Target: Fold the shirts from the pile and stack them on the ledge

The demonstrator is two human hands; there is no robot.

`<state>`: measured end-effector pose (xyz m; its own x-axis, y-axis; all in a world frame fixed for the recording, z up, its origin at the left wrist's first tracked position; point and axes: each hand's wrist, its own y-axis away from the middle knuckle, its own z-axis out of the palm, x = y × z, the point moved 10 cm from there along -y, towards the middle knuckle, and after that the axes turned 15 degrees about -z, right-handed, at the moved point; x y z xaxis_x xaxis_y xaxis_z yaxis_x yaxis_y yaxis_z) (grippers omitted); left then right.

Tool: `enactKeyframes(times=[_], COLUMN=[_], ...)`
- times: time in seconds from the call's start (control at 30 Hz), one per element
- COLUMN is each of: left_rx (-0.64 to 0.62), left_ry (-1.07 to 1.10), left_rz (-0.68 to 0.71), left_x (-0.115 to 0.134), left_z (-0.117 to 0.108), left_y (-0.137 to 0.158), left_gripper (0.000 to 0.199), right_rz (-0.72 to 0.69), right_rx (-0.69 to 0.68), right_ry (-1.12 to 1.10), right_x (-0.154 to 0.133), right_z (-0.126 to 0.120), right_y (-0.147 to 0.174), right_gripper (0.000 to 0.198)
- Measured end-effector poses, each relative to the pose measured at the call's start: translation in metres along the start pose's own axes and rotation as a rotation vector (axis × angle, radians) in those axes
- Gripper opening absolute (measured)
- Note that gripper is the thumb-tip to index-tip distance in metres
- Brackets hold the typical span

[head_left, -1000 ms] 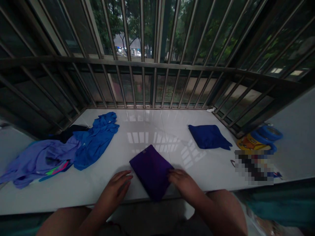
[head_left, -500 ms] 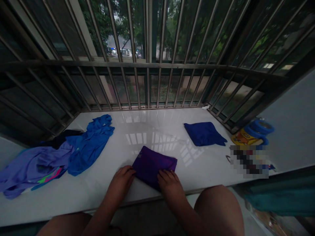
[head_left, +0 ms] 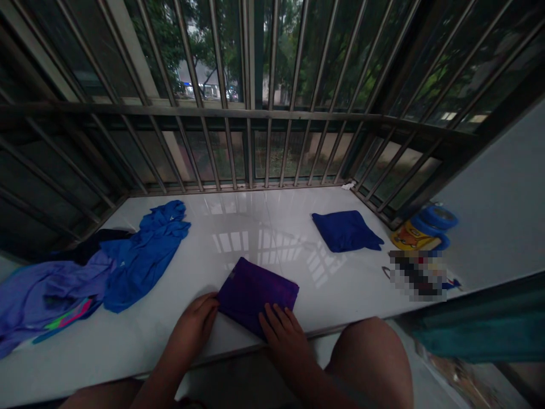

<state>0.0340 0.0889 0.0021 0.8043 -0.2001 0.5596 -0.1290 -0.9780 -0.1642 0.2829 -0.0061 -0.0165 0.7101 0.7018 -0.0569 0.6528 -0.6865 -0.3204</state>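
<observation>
A folded purple garment (head_left: 251, 292) lies on the white sill near its front edge, turned at an angle, with a small pale mark by its far left corner. At its left corner, the fingers of my left hand (head_left: 199, 315) are bent together and pinch the edge. My right hand (head_left: 284, 329) rests flat on the near right part of the cloth with its fingers spread. Farther back on the right sits a folded dark blue garment (head_left: 347, 230), one end sticking out. To the left, a crumpled blue garment (head_left: 145, 255) and a lilac garment (head_left: 55, 289) lie heaped together.
Metal window bars (head_left: 249, 113) rise along the back and sides of the white sill (head_left: 204, 244). A blue and yellow container (head_left: 419, 230) stands by the right wall, beside a blurred-out patch. My knee (head_left: 372, 358) is close to the front edge. Teal fabric (head_left: 489, 324) hangs at right.
The view has shifted slightly to the right. My right hand's fingers have spread out over the purple garment, which lies flatter. My left hand stays at its left corner.
</observation>
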Motion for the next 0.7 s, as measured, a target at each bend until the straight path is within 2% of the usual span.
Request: enactKeyframes(times=[0.1,0.17,0.27,0.37,0.43,0.53,0.63,0.7], left_rx=[-0.023,-0.011,0.020,0.052,0.069,0.084,0.083,0.078], left_ry=[0.013,0.018,0.000,-0.055,-0.084,-0.099,-0.099,-0.094], left_rz=[0.058,0.059,0.063,0.098,0.118,0.127,0.113,0.102], left_x=[0.004,0.003,0.002,0.005,0.007,0.009,0.010,0.011], left_z=[-0.002,-0.005,-0.006,-0.001,0.001,0.002,0.001,0.000], left_y=[0.011,0.015,0.017,0.018,0.019,0.020,0.020,0.019], left_gripper=[0.031,0.040,0.040,0.036,0.032,0.026,0.024,0.021], right_rz=[-0.101,-0.077,0.184,0.432,0.495,0.552,0.584,0.573], right_rx=[-0.006,-0.040,-0.072,-0.006,0.071,0.090,-0.018,-0.080], right_ry=[-0.070,-0.211,-0.423,-0.549,-0.480,-0.150,0.127,0.180], right_x=[0.009,0.024,0.065,0.110,0.141,0.188,0.230,0.255], right_z=[-0.013,-0.030,-0.071,-0.133,-0.182,-0.242,-0.271,-0.279], right_y=[0.013,0.015,0.013,0.009,0.004,0.000,-0.009,-0.020], right_gripper=[0.054,0.042,0.026,0.031,0.034,0.032,0.031,0.033])
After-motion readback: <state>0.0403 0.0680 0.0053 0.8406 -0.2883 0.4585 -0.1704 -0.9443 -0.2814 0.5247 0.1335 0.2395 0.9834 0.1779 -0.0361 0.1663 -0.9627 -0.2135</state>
